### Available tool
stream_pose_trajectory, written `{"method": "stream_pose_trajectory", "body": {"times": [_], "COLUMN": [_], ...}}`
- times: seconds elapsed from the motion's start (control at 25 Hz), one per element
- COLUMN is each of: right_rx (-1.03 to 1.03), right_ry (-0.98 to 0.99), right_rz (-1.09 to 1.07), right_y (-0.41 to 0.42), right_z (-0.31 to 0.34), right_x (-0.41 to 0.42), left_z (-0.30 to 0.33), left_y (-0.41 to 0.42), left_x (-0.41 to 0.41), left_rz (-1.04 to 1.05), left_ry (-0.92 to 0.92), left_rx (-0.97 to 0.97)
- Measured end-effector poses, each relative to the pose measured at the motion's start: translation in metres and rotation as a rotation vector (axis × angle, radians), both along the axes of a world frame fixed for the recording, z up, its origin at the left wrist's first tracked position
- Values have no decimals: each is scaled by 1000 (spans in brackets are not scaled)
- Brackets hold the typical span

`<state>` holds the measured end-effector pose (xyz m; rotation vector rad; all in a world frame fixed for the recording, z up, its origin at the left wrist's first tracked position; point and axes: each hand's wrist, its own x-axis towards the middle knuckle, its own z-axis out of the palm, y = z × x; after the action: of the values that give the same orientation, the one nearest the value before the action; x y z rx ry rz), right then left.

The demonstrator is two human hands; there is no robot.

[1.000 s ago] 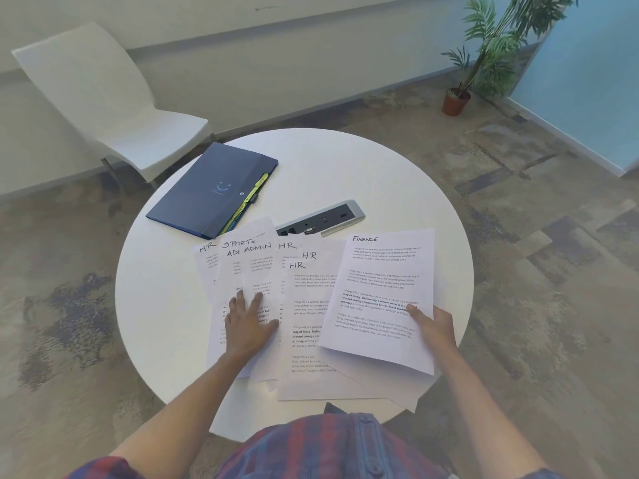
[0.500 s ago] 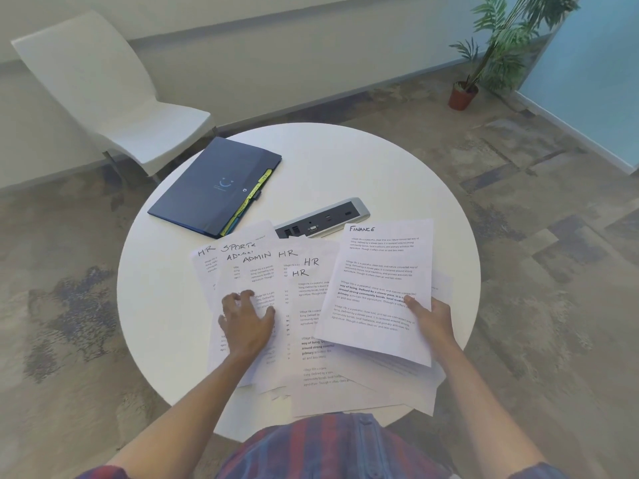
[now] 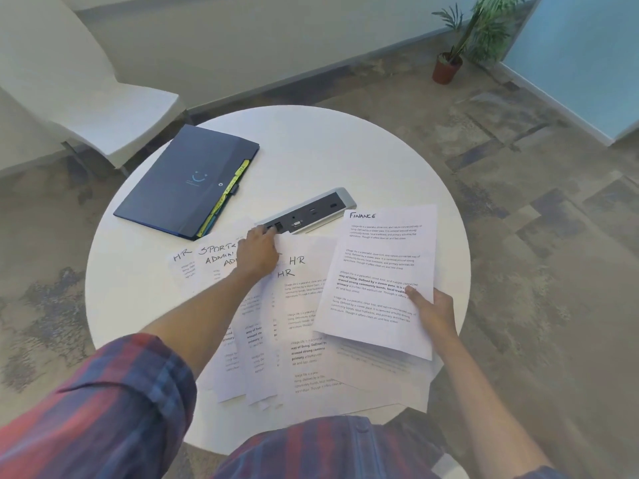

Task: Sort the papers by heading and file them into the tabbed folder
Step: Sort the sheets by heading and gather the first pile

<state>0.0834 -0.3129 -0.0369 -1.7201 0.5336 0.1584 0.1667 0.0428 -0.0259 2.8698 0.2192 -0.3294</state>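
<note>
folder [image 3: 186,181]: 1 | power strip [image 3: 311,212]: 1 | chair [image 3: 86,108]: 1 | potted plant [image 3: 449,63]: 1 | hands: 2

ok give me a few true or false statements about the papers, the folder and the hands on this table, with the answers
1. The right hand holds the sheet headed FINANCE. True.
2. The tabbed folder lies open with papers inside. False: it lies closed on the round table, only its coloured tabs showing at the edge.
3. The left hand is at the top edge of the spread papers, near the grey power strip. True.
4. Every visible heading reads HR. False: SPORTS, ADMIN and FINANCE also show.
5. The potted plant stands on the table. False: it stands on the floor by the wall.
</note>
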Motion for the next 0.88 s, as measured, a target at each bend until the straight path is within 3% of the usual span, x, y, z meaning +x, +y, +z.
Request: {"method": "stream_pose_trajectory", "body": {"times": [0.88], "right_rx": [31], "right_ry": [28], "right_rz": [-29], "right_y": [8], "right_z": [9], "right_x": [24], "left_z": [-21], "left_y": [7], "left_x": [14], "left_rz": [-65], "left_ry": [-58], "left_rx": [-87]}}
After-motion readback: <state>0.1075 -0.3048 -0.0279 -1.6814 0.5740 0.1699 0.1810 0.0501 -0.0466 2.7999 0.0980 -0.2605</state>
